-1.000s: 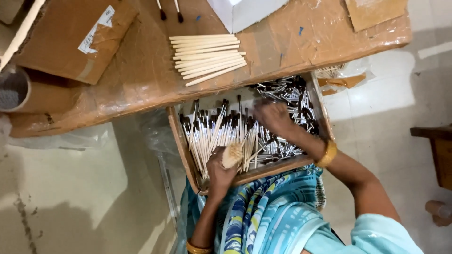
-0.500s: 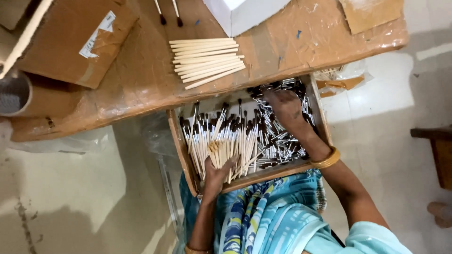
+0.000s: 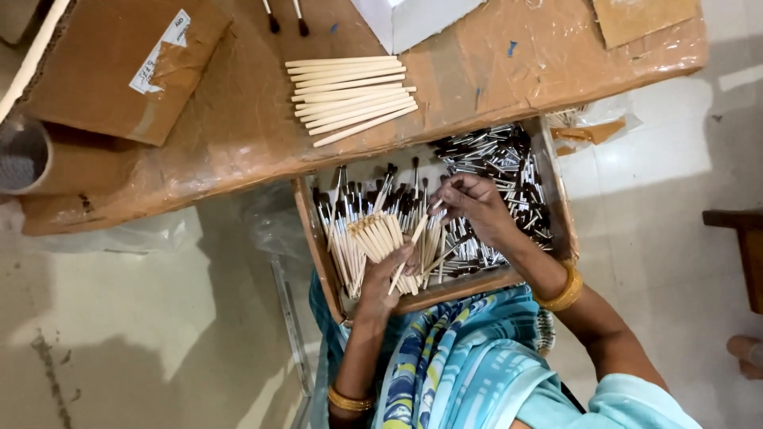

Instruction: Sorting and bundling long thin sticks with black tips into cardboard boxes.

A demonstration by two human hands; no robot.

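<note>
**Brush assembly, partway through**

The left hand [image 3: 387, 274] grips a fan of pale wooden handles [image 3: 375, 237]; the right hand [image 3: 475, 208] pinches one handle [image 3: 415, 236] over the tray [image 3: 308, 230]. Finished brushes [image 3: 358, 208] lie left, loose ferrules [image 3: 497, 155] right; a handle stack [image 3: 350, 95] waits on the far table [image 3: 238, 119].

Left hand [image 3: 385, 274] sits low, palm up, its fingers [image 3: 401, 258] curled closed around what it holds. The forearm runs straight down to a wrist with a gold bangle, elbow tucked near the body. Right hand [image 3: 473, 208] is above and to the right of the left hand, fingers pinched together at the tips, knuckles up. Its forearm slants down and right, a yellow bangle at the wrist, a pale sleeve above the elbow.
</note>
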